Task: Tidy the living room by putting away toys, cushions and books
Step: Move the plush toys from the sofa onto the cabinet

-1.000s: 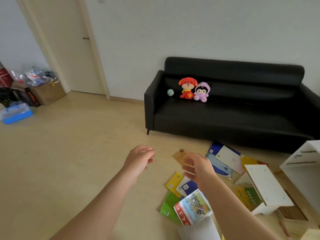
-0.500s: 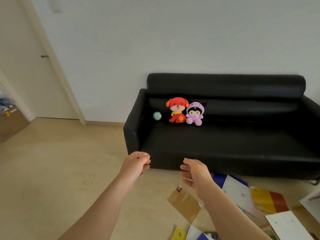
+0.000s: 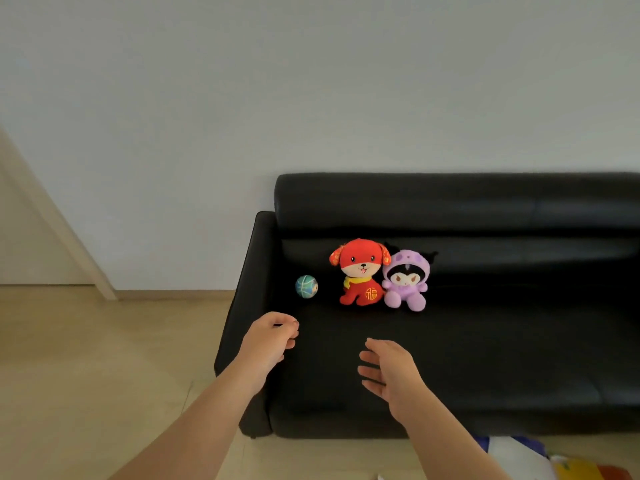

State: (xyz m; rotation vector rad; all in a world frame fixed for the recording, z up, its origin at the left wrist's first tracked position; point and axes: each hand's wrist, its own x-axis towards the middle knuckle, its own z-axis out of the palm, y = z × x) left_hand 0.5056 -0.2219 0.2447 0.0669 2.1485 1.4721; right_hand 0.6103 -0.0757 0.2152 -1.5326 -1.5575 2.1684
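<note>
On the seat of the black sofa sit a red plush dog, a purple plush doll right beside it, and a small blue-green ball to their left. My left hand hovers over the sofa's left end, just below the ball, fingers loosely curled and empty. My right hand is held over the seat front, fingers relaxed and spread, holding nothing. Both hands are short of the toys.
Book corners show on the wooden floor at the bottom right, in front of the sofa. A white wall is behind the sofa and a door frame stands at the left.
The view has moved closer to the sofa and the books on the floor have nearly dropped out of sight. Both hands now reach over the seat, empty as before.
</note>
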